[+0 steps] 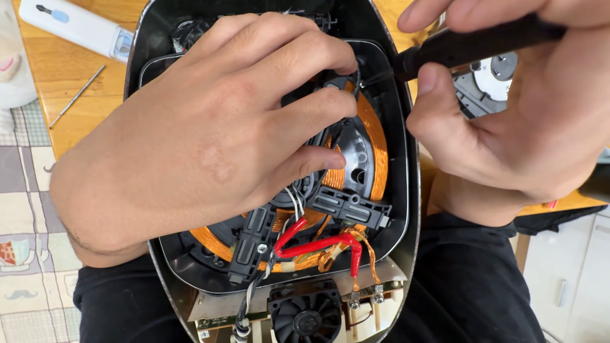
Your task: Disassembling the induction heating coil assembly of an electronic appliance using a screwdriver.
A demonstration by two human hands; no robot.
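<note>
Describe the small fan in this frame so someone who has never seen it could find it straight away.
Start at the opened appliance lying on the person's lap, its inside filled by an orange coil. Follow the red wires down from the coil toward the lower edge of the picture. The fan sits just below them: a black square frame with curved blades, the only round bladed part there.

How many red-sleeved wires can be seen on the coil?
2 red-sleeved wires: one short, rising from the clamp toward the centre; one running right, then bending down to a terminal. The left hand may hide others.
</note>
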